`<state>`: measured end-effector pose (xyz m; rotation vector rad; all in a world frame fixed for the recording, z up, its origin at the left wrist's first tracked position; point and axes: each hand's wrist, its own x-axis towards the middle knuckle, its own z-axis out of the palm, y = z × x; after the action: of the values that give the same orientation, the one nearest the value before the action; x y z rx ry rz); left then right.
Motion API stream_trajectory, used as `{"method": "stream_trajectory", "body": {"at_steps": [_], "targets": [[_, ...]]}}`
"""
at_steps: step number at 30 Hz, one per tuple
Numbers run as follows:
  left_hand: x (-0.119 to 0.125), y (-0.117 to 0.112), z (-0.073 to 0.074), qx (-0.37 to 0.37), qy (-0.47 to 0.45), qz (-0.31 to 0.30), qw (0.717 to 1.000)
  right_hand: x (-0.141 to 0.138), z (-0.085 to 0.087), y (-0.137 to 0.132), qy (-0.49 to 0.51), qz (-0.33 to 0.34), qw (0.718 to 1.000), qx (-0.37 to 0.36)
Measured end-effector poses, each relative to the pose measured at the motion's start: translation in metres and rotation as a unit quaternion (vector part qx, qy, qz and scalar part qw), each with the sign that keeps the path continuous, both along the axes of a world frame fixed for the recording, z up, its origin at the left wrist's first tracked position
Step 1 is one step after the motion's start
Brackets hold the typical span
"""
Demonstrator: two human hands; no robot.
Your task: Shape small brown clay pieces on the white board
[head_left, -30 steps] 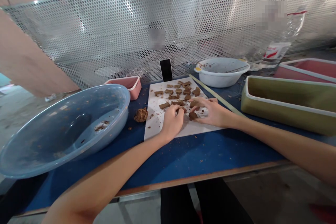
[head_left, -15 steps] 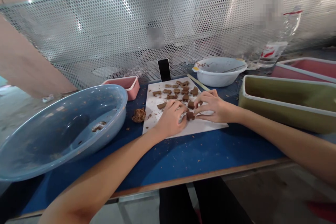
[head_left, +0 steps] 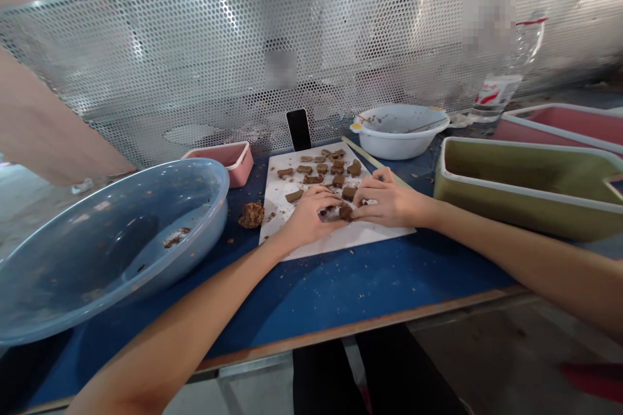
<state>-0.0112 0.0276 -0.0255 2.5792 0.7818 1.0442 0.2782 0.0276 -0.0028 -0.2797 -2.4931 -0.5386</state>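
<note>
Perforated metal screening stands beyond the blue surface, where a white board lies scattered with crumbs. Across the board's far half sit more than a dozen flat brown pieces, loosely ranked and uneven in outline; these look already formed. One small brown piece, on or just above the board's near half, lies between the two hands and seems to be the one being worked. The left hand curves with fingers and thumb apart, tips at the piece; the right hand brings its fingertips to the other side. Whether either clamps it, I cannot tell. Just left of the board, a rough brown lump looks unshaped, so some material appears left over. How many pieces remain cannot be judged.
</note>
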Motion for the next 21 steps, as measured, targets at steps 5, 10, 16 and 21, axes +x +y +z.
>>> {"method": "stream_trajectory", "body": {"at_steps": [5,10,16,21], "targets": [[-0.0014,-0.0007,-0.0008,-0.054,-0.002,0.012,0.998,-0.0002,-0.003,0.0015,-0.012,-0.019,1.0,0.006],[-0.0017,-0.0035,0.0003,-0.078,0.007,0.032,0.996,-0.0009,-0.0045,0.0025,-0.014,-0.008,1.0,-0.001],[-0.0005,-0.0051,0.0039,-0.088,0.009,0.049,0.995,0.0008,-0.0045,0.0044,-0.007,-0.014,1.0,-0.02],[0.0013,-0.0065,0.0035,-0.093,0.004,0.071,0.993,0.0005,-0.0019,0.0051,0.005,-0.001,1.0,-0.024]]}}
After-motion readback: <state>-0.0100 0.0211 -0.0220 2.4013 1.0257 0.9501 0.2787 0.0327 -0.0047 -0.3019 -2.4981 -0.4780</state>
